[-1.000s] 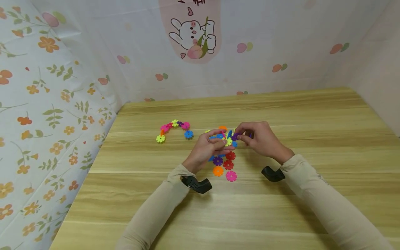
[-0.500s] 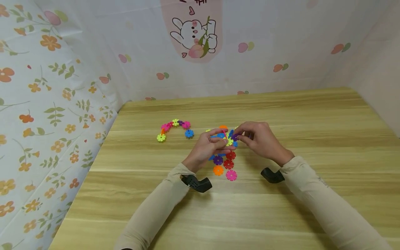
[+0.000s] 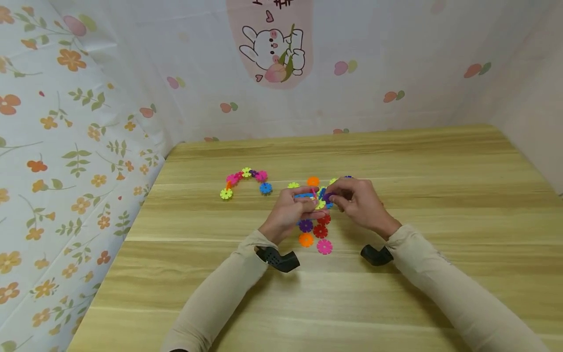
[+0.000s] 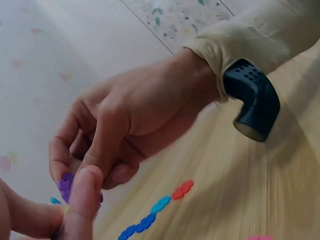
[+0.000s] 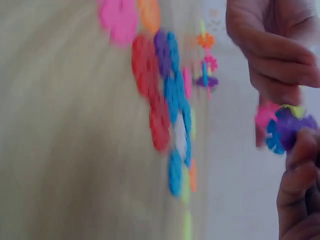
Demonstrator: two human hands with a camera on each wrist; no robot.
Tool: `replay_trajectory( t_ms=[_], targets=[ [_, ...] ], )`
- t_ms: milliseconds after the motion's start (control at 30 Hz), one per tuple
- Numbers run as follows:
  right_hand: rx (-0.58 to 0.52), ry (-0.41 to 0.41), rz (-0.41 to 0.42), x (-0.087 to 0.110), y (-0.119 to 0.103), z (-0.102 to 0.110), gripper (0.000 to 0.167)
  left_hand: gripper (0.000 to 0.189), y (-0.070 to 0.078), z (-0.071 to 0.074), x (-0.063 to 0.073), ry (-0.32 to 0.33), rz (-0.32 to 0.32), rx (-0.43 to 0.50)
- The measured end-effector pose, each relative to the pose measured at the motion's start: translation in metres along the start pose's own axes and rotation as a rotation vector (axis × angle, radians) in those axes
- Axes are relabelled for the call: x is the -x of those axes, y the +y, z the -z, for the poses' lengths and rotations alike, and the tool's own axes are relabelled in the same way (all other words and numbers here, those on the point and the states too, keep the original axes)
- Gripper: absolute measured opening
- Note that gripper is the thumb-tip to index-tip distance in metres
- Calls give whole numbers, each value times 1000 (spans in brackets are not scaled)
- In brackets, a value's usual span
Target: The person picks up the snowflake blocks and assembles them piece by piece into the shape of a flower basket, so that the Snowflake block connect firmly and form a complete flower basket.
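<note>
Left hand (image 3: 289,211): held above the desk (image 3: 334,298), the yellow disc (image 3: 320,203) pinched between thumb and fingers.
Right hand (image 3: 362,203): angled inward, the purple disc (image 5: 291,131) gripped between thumb and curled fingers.
Purple disc: held between both hands, just beside a blue disc (image 5: 273,139).
Sleeved forearms (image 3: 224,293): angled toward each other.
Orange disc (image 3: 306,239): laid flat below.

A wood-grained table (image 3: 352,303) lies before a white cloth (image 3: 374,44) printed with a rabbit (image 3: 268,49); floral cloth (image 3: 57,186) hangs at left.
</note>
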State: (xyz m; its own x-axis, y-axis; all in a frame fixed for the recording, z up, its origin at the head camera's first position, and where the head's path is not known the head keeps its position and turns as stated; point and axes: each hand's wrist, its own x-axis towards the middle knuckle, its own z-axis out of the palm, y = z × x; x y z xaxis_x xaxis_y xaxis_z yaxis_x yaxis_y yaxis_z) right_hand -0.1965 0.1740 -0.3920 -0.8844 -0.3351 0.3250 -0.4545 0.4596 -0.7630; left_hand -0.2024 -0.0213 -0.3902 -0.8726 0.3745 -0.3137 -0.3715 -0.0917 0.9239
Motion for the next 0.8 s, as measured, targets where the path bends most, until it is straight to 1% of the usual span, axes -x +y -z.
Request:
replay_trajectory(
  t_ms=[100,133,233,367,433,500,567,633,667,733,800],
  targets=[
    [-6,-30,-12,1,-1,-1,13,42,0,1,2,-7,18,15],
    [4,-41,-10,1,-2,0,13,41,1,1,3,-18,19,12],
    [44,-75,6,1,-5,5,14,39,0,5,3,-85,18,1],
    [19,-162,6,-3,-7,12,14,26,0,12,3,-176,28,1],
    [9,-196,16,-7,-8,14,12,22,0,15,4,-195,32,0],
    [6,-208,20,-10,-6,14,10,26,1,18,4,-202,22,-8],
    [25,-211,16,-14,-3,14,10,35,2,21,6,-197,10,-17],
    [70,-224,3,-17,0,14,10,47,3,23,8,-180,5,-33],
    [112,-235,-5,-19,2,14,11,51,4,25,8,-174,2,-42],
    [207,-276,-15,-22,6,15,10,54,6,26,10,-167,-10,-62],
    [308,-320,-28,-25,9,16,11,53,8,26,10,-174,-31,-79]
  ],
)
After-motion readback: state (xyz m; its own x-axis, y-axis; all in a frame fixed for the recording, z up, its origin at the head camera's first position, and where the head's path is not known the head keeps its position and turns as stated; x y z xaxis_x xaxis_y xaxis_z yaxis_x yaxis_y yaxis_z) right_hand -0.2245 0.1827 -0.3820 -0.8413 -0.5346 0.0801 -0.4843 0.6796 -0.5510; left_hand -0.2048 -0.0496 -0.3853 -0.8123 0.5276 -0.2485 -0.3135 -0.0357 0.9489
